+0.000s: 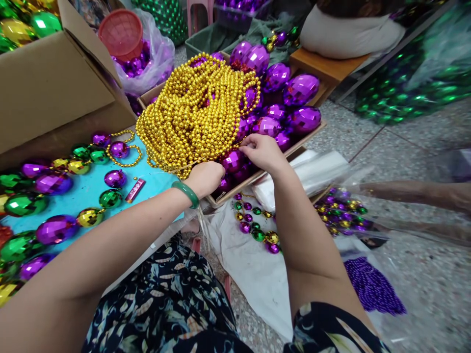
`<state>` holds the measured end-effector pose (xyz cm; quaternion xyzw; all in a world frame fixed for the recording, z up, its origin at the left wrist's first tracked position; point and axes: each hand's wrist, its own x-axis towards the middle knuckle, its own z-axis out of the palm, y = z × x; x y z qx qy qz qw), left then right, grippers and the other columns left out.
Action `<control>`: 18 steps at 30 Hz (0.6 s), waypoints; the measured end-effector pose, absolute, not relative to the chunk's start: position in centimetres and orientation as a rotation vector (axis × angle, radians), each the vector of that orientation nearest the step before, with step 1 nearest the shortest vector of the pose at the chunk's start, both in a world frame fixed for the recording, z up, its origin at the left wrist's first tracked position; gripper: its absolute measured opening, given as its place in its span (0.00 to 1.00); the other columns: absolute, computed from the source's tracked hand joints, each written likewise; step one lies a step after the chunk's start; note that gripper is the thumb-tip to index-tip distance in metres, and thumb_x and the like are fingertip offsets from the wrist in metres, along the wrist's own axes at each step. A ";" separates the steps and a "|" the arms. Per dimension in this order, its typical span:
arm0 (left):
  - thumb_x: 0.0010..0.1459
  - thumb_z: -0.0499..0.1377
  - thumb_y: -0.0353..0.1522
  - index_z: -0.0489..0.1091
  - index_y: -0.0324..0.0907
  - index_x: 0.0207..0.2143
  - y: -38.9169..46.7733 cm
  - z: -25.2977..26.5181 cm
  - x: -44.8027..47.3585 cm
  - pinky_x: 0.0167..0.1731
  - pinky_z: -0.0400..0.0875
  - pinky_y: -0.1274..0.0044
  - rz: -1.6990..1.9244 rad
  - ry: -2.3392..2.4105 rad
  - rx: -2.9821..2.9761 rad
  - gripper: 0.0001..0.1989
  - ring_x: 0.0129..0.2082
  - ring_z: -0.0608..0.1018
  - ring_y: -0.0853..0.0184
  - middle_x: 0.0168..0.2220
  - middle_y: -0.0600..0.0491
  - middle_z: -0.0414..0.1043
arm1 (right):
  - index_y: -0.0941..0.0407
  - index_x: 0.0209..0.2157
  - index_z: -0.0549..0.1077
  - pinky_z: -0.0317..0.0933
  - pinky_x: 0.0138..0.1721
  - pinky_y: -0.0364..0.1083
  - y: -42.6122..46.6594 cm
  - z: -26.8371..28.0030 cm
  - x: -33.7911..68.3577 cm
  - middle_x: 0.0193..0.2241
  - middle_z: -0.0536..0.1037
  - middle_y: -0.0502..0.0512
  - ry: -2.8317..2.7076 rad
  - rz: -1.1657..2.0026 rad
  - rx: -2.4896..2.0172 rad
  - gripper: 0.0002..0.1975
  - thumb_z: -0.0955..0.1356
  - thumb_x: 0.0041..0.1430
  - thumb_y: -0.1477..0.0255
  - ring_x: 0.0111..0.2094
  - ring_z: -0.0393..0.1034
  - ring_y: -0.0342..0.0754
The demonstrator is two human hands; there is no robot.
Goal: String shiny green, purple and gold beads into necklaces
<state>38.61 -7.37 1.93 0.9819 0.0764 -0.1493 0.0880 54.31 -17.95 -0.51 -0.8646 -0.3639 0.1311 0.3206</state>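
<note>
My left hand (pixel 207 178), with a green bangle at its wrist, is curled closed at the near edge of the shallow cardboard box (pixel 239 185). A thin string (pixel 162 172) runs from the blue surface towards it; what its fingers hold is hidden. Over the purple faceted beads (pixel 268 126) in the box, my right hand (pixel 263 151) has thumb and fingertips pinched together. Whatever sits in that pinch is too small to make out. Gold bead strands (pixel 191 113) lie heaped in the box just beyond both hands.
A garland of large beads (pixel 55 182) and a small red packet (pixel 135 190) lie on the blue surface (pixel 147 196) at left. A tall carton (pixel 55 93) stands behind. Clear plastic bags (pixel 312 171) lie at right, near another person's blurred arm (pixel 415 193).
</note>
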 end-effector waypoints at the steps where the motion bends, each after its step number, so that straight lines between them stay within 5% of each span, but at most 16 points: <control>1: 0.56 0.52 0.27 0.77 0.37 0.36 -7.4 1.9 38.6 0.37 0.72 0.70 -0.440 0.217 2.927 0.13 0.38 0.79 0.57 0.34 0.42 0.77 | 0.60 0.32 0.77 0.60 0.37 0.45 -17.9 -0.6 54.3 0.27 0.76 0.54 -0.959 0.344 -2.272 0.09 0.68 0.50 0.71 0.30 0.67 0.47; 8: 0.56 0.53 0.29 0.73 0.38 0.30 -7.5 4.0 37.4 0.37 0.71 0.73 -0.316 0.218 2.735 0.09 0.35 0.78 0.63 0.30 0.48 0.76 | 0.59 0.33 0.77 0.58 0.34 0.44 -18.3 -0.5 54.7 0.26 0.73 0.50 -0.972 0.380 -2.190 0.11 0.69 0.46 0.70 0.27 0.63 0.44; 13: 0.62 0.49 0.33 0.64 0.42 0.37 -5.6 11.2 32.6 0.36 0.71 0.78 0.144 0.468 2.146 0.07 0.37 0.77 0.72 0.35 0.53 0.75 | 0.60 0.33 0.77 0.56 0.31 0.42 -18.2 -0.2 55.0 0.23 0.72 0.47 -0.945 0.540 -2.095 0.14 0.70 0.41 0.70 0.25 0.61 0.42; 18: 0.63 0.46 0.36 0.59 0.49 0.38 -3.7 18.1 25.1 0.34 0.70 0.76 0.525 0.636 1.744 0.04 0.31 0.74 0.75 0.26 0.61 0.67 | 0.59 0.28 0.74 0.56 0.28 0.43 -18.2 0.5 54.4 0.19 0.68 0.46 -0.770 0.625 -1.979 0.12 0.71 0.37 0.69 0.22 0.60 0.41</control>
